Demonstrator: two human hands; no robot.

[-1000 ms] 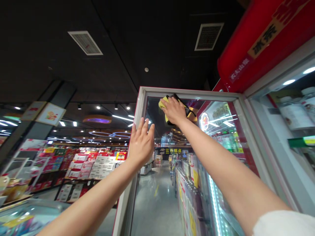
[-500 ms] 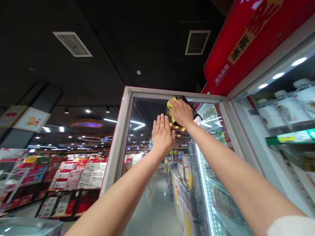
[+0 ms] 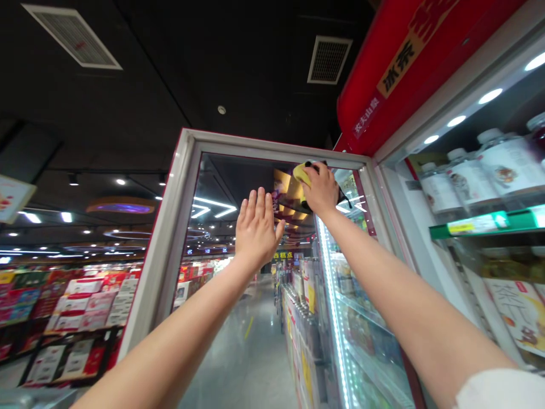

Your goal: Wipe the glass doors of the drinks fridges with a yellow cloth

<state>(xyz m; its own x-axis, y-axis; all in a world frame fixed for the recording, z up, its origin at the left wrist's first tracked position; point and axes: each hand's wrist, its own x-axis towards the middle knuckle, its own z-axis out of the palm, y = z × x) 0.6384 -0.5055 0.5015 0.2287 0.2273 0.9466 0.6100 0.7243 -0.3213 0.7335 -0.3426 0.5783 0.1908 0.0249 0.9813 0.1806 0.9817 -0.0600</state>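
In the head view a framed glass door [image 3: 221, 238] of a drinks fridge stands swung open before me. My left hand [image 3: 256, 230] lies flat against the glass, fingers stretched upward and thumb apart, holding nothing. Up and to the right, near the top of the pane, my right hand [image 3: 320, 188] grips a yellow and black cloth [image 3: 301, 172] and presses it to the glass. Part of the cloth is hidden behind the fingers, and a dark edge sticks out on the right.
On the right, bottles [image 3: 506, 162] stand on lit fridge shelves with a green price strip [image 3: 489, 222]. A red fridge header [image 3: 361, 96] juts out overhead. Shelves of boxed goods [image 3: 80, 301] are at the left. Through the glass an aisle floor [image 3: 238, 346] shows.
The view has turned right, so the door appears further left. My left hand stays flat on the glass; my right hand with the cloth has shifted slightly right along the pane's top.
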